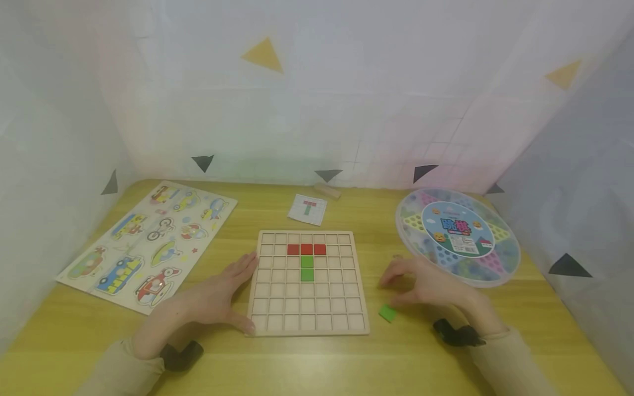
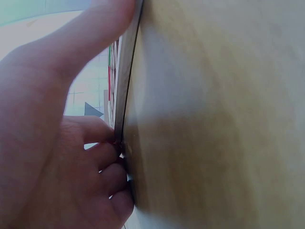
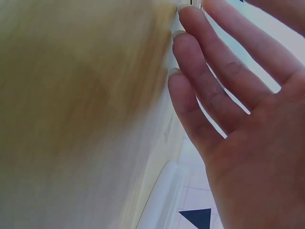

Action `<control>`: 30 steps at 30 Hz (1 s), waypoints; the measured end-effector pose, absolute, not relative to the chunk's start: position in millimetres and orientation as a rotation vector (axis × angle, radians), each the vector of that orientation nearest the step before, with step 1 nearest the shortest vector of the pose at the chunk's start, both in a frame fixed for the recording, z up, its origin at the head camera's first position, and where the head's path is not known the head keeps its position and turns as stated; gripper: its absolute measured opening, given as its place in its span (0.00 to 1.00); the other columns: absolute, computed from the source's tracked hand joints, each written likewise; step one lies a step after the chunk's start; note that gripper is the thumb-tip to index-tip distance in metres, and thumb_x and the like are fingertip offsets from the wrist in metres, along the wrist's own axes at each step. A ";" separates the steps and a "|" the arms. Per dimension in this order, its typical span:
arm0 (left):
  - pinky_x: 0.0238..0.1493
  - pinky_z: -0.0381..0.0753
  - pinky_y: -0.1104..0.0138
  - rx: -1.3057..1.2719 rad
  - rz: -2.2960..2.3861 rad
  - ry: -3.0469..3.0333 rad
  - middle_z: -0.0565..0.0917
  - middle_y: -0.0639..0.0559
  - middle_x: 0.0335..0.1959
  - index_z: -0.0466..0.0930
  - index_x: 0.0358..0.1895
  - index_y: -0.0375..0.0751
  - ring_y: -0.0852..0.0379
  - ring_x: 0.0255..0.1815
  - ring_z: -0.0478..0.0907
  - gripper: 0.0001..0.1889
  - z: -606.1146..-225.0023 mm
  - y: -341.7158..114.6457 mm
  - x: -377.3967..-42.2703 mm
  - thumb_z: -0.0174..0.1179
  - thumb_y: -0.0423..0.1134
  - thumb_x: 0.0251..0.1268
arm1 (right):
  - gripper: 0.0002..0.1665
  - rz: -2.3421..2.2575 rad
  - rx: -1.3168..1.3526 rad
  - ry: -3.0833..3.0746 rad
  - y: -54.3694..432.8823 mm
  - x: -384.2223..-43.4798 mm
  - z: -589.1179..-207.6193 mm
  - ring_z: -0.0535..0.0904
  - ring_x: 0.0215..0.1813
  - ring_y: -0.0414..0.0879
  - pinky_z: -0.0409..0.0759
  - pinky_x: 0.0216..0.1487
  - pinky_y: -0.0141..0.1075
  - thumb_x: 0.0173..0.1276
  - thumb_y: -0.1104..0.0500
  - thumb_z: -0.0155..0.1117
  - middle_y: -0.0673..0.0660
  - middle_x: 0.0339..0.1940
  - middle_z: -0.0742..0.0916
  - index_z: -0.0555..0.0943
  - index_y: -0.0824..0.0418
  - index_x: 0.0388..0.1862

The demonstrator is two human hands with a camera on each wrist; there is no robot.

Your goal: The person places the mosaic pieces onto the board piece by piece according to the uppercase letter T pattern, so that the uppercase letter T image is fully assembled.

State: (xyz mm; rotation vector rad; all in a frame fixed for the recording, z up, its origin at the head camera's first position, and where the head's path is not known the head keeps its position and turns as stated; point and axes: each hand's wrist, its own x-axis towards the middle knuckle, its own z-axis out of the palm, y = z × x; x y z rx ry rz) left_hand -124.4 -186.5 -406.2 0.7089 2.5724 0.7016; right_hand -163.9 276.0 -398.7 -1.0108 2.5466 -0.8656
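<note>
A wooden grid board lies on the table in the head view. Three red tiles form a row in it, with two green tiles in a column below the middle one. My left hand rests against the board's left edge, thumb at the near corner and fingers farther up; in the left wrist view the board's side meets the thumb and fingers. To the right of the board, my right hand hovers low with fingers bent and apart, holding nothing visible. Just beside its thumb lies a loose green tile.
A card with a red and green T pattern lies behind the board, near a small wooden block. At left is a vehicle picture puzzle. A round, clear-lidded Chinese checkers box sits at right. Printed cloth walls enclose the table.
</note>
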 end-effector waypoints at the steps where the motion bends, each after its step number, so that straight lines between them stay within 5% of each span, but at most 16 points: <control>1: 0.78 0.51 0.44 0.708 0.701 2.573 0.38 0.43 0.83 0.41 0.81 0.39 0.38 0.82 0.38 0.71 -406.3 -186.4 -124.5 0.72 0.72 0.38 | 0.19 -0.855 -1.011 2.542 276.2 -163.9 -398.4 0.79 0.52 0.37 0.77 0.59 0.36 0.55 0.48 0.79 0.40 0.45 0.87 0.86 0.43 0.46; 18: 0.78 0.49 0.43 0.702 0.708 2.566 0.37 0.44 0.83 0.40 0.81 0.40 0.39 0.82 0.37 0.72 -407.1 -186.0 -125.6 0.72 0.72 0.38 | 0.15 -0.805 -1.105 2.401 278.4 -160.6 -403.2 0.73 0.53 0.40 0.74 0.59 0.36 0.55 0.49 0.78 0.41 0.46 0.81 0.87 0.37 0.42; 25: 0.78 0.49 0.43 0.696 0.709 2.561 0.38 0.44 0.83 0.40 0.81 0.40 0.38 0.82 0.37 0.72 -406.9 -186.3 -125.5 0.72 0.72 0.38 | 0.11 -0.783 -0.931 2.505 277.1 -163.3 -404.9 0.76 0.54 0.39 0.73 0.65 0.42 0.56 0.45 0.78 0.38 0.44 0.82 0.86 0.36 0.37; 30: 0.78 0.49 0.43 0.696 0.712 2.559 0.38 0.44 0.83 0.40 0.81 0.39 0.38 0.82 0.37 0.72 -406.7 -186.3 -125.6 0.72 0.72 0.38 | 0.11 -0.748 -0.872 2.612 275.7 -164.5 -406.7 0.77 0.49 0.36 0.76 0.59 0.38 0.55 0.46 0.78 0.37 0.40 0.83 0.85 0.35 0.36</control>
